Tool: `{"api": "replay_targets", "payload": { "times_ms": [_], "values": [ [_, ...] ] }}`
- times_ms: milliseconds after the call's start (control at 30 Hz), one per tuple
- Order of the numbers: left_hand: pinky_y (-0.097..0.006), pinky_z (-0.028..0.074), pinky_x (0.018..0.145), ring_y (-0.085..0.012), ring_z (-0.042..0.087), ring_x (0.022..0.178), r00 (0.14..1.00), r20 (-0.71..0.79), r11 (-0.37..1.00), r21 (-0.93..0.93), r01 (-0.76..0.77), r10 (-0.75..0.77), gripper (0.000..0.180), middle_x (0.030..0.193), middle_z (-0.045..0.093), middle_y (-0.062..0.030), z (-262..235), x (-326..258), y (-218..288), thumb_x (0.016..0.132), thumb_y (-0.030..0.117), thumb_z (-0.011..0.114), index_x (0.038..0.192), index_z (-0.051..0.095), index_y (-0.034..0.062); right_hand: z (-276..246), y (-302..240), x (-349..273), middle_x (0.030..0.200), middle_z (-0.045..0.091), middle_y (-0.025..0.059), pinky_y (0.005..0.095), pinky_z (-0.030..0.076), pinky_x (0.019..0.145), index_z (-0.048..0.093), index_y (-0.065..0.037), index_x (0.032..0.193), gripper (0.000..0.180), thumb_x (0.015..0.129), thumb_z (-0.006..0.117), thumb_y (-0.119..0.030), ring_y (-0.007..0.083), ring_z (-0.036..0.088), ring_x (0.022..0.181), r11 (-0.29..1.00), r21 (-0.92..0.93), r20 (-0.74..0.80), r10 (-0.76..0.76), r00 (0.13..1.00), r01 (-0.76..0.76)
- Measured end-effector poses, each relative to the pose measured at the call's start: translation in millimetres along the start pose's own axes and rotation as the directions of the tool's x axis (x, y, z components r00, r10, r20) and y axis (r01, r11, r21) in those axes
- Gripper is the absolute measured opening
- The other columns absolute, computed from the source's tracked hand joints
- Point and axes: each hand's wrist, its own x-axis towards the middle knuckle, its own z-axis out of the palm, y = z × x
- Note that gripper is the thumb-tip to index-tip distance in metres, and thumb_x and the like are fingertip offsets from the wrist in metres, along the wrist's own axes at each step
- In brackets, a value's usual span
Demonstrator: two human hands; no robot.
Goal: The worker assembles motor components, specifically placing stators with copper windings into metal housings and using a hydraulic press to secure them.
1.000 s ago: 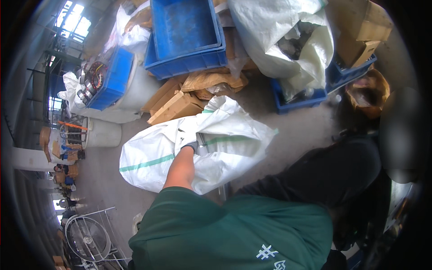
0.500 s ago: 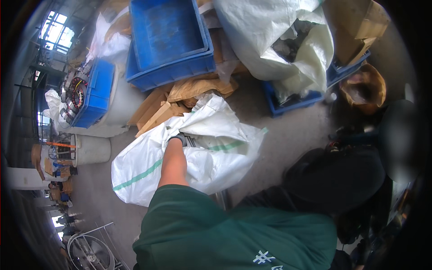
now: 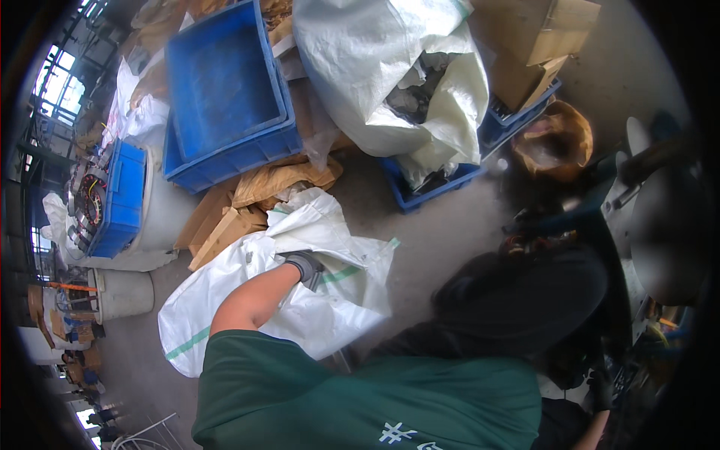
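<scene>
My left hand point(image 3: 304, 265), in a grey glove, reaches into the mouth of a white woven sack point(image 3: 330, 319) with green stripes that lies slumped on the floor. Its fingers are hidden inside the folds; a bit of grey metal shows beside them. At the lower right edge is my right hand point(image 3: 600, 391) in a dark glove, beside dark machinery. Its fingers are too dark to make out, so whether it holds anything cannot be told.
Beyond the sack stand stacked blue crates point(image 3: 225, 82), cardboard pieces point(image 3: 217, 236) and a large white sack point(image 3: 360, 52) of scraps over a blue tray point(image 3: 442, 187). A brown paper bag point(image 3: 555, 142) is at the far right. Left are a blue bin point(image 3: 124, 199) and a pale tub point(image 3: 124, 294).
The view has swung, so the surroundings sit lower and further left. My left hand now shows more of its glove at the sack's mouth, and my right hand has come into view.
</scene>
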Motion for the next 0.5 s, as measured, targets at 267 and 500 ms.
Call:
{"api": "replay_targets", "payload": {
  "times_ms": [267, 500],
  "values": [
    [-0.046, 0.056, 0.09, -0.0364, 0.073, 0.099, 0.928, -0.013, 0.901, 0.246, -0.358, 0.372, 0.031, 0.104, 0.074, -0.0207, -92.8, 27.6, 138.1, 0.095, 0.022, 0.054, 0.111, 0.076, 0.007, 46.6, -34.8, -7.0, 0.1, 0.072, 0.0044, 0.0262, 0.051, 0.071, 0.068, -0.005, 0.12, 0.028, 0.092, 0.069, -0.006, 0.0109, 0.065, 0.085, 0.986, 0.042, 0.059, -0.166, 0.984, 0.163],
    [-0.044, 0.05, 0.098, -0.033, 0.065, 0.116, 0.906, 0.269, 0.645, 0.637, -0.421, 0.326, 0.039, 0.121, 0.071, -0.0172, -124.8, 1.7, 152.6, 0.083, 0.02, 0.07, 0.119, 0.073, 0.0044, 70.0, -66.0, -34.7, 0.106, 0.073, 0.0071, 0.033, 0.053, 0.088, 0.07, -0.001, 0.114, 0.024, 0.09, 0.069, -0.003, 0.0172, 0.067, 0.1, 0.985, -0.076, 0.314, -0.124, 0.941, 0.155]
  ]
}}
